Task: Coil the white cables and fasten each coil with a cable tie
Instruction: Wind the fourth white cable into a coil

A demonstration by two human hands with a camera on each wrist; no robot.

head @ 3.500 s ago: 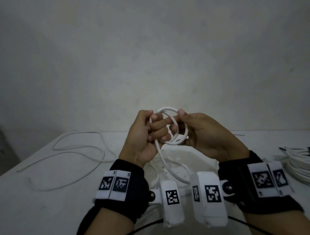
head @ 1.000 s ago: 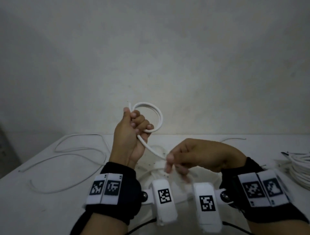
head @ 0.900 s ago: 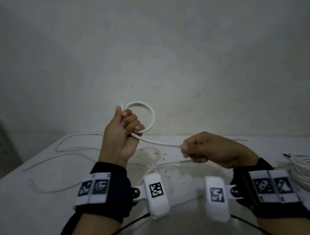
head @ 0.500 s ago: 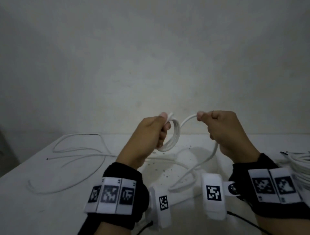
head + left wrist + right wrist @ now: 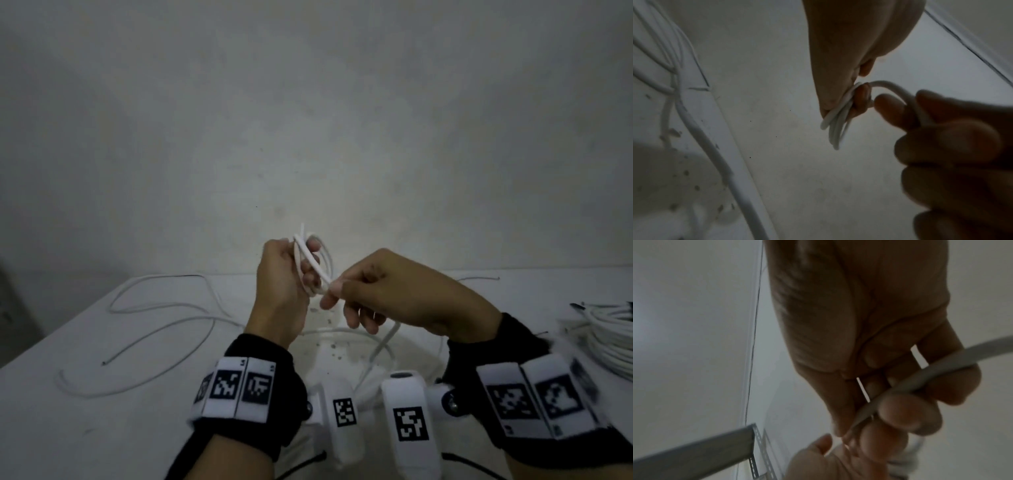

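White tabletop [image 5: 102, 428] below, left hand [image 5: 284, 284] grips small white cable coil [image 5: 313, 260] at 12 o'clock, right hand [image 5: 394, 294] now pinching the tail [image 5: 380, 346] low again, so another wrap begins, tie pending.

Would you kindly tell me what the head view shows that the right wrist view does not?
Only the head view shows the table, a loose cable on it and a cable bundle at right. Only the right wrist view shows a perforated metal bar. Both show the left hand holding the coil and the right hand pinching its running strand.
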